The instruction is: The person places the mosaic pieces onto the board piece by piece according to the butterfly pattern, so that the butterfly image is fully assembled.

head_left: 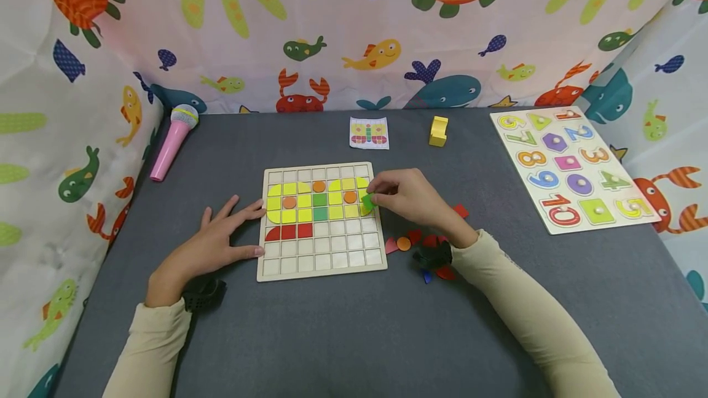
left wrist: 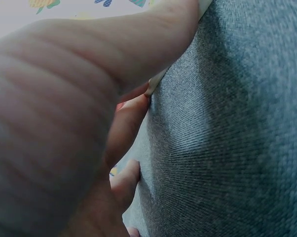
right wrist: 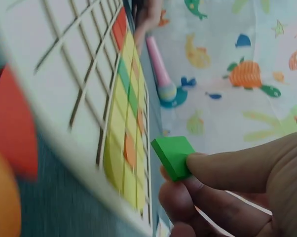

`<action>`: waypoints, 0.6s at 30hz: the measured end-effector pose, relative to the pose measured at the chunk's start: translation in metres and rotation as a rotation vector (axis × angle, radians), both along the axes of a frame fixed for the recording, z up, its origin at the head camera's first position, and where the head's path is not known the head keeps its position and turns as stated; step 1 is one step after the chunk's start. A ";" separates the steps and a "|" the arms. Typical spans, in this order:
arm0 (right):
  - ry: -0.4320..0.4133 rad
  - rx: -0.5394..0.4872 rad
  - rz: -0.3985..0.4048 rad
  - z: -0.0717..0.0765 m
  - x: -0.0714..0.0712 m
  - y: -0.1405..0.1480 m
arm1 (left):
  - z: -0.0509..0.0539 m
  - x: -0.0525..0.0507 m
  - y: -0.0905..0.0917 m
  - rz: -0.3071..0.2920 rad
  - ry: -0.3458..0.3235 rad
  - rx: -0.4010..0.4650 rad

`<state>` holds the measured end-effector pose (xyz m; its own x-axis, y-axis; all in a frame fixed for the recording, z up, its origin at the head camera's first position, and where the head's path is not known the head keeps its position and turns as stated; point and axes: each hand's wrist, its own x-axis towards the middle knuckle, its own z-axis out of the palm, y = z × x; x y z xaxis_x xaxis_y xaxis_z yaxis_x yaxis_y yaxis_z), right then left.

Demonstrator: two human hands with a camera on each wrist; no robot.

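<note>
A wooden grid board [head_left: 332,266] lies on the table, its upper rows filled with yellow tiles, orange discs and a column of green squares [head_left: 320,206]. Three red tiles [head_left: 289,233] sit in a row at its left. My right hand [head_left: 412,198] pinches a green square tile [right wrist: 174,155] between thumb and fingers, above the board's right edge. Spread along the board's left edge, the fingers of my left hand [head_left: 212,244] touch its side. In the left wrist view the tiles are hidden behind that hand.
Loose red pieces [head_left: 445,273] and an orange disc [head_left: 404,244] lie right of the board, partly under my right wrist. Behind it are a pattern card [head_left: 369,133] and a yellow block [head_left: 438,131]. A pink toy microphone [head_left: 174,143] lies left; a number puzzle [head_left: 572,167], right.
</note>
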<state>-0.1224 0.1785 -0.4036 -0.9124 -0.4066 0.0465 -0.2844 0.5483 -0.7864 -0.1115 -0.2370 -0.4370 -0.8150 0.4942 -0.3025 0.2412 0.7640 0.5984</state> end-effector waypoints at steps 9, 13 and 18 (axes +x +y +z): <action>-0.028 -0.033 0.116 -0.015 0.003 -0.043 | 0.000 0.001 0.000 0.003 -0.003 -0.002; -0.023 -0.044 0.162 -0.021 0.004 -0.056 | 0.000 0.001 0.000 0.001 -0.002 0.002; 0.008 -0.033 0.218 -0.022 0.004 -0.068 | 0.000 0.000 0.000 0.001 0.000 0.002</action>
<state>-0.1188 0.1101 -0.4260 -0.8024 -0.5926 0.0702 -0.4000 0.4467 -0.8003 -0.1110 -0.2372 -0.4373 -0.8157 0.4937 -0.3015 0.2401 0.7631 0.6001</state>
